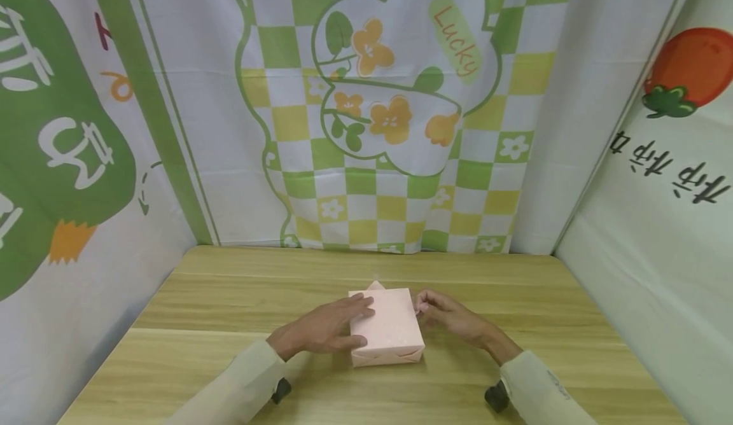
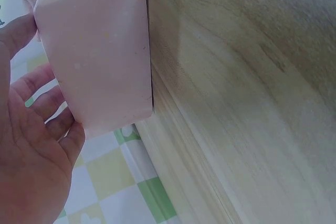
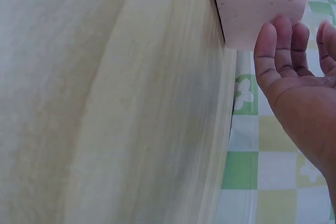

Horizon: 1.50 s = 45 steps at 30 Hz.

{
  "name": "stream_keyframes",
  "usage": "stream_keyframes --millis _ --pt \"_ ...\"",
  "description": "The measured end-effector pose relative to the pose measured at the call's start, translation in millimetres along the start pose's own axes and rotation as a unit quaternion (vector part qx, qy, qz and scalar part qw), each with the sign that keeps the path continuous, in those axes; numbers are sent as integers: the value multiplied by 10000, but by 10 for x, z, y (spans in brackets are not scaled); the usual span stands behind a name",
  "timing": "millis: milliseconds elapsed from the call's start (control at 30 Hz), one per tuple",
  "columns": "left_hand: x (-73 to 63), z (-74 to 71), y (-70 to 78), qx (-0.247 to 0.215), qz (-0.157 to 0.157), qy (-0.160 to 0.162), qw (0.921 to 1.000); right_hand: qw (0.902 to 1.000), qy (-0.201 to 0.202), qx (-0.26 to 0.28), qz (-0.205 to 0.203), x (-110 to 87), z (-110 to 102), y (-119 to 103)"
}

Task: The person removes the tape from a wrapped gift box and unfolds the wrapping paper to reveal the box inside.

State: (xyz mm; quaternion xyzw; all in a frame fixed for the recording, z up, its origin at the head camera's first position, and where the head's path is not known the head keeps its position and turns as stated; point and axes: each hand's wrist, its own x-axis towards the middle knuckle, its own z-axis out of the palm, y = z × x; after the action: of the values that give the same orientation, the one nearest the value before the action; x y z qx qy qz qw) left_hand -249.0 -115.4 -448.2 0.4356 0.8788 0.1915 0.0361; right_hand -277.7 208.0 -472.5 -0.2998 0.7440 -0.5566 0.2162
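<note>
A box wrapped in pale pink paper [image 1: 389,323] lies on the wooden table, its folded end facing me. My left hand [image 1: 329,326] rests on its left side, fingertips and thumb on the top face. In the left wrist view the fingers of that hand [image 2: 39,129] lie along the box [image 2: 100,56]. At the right edge is my right hand [image 1: 452,317], thumb and index finger drawn together around a small pale piece, too small to identify. In the right wrist view the other fingers of this hand [image 3: 294,72] curl close to the box [image 3: 262,3].
A small pink paper point [image 1: 375,285] sticks up behind the box. The wooden table [image 1: 229,285] ends at a hanging cloth [image 1: 395,209] with green and yellow checks. Printed cloths hang along both sides.
</note>
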Motion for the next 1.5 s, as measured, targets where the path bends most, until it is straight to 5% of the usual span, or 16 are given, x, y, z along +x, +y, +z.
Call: stream_keyframes --millis 1033,1267,1500 --pt "-19 4 -9 -11 -53 -24 10000 9937 -63 1105 -159 -51 -40 191" --pt "-8 21 58 633 -212 220 9975 9957 879 222 188 -68 29 127" --pt "65 100 179 1905 -383 791 9777 9854 1133 -882 911 -55 208 -1"
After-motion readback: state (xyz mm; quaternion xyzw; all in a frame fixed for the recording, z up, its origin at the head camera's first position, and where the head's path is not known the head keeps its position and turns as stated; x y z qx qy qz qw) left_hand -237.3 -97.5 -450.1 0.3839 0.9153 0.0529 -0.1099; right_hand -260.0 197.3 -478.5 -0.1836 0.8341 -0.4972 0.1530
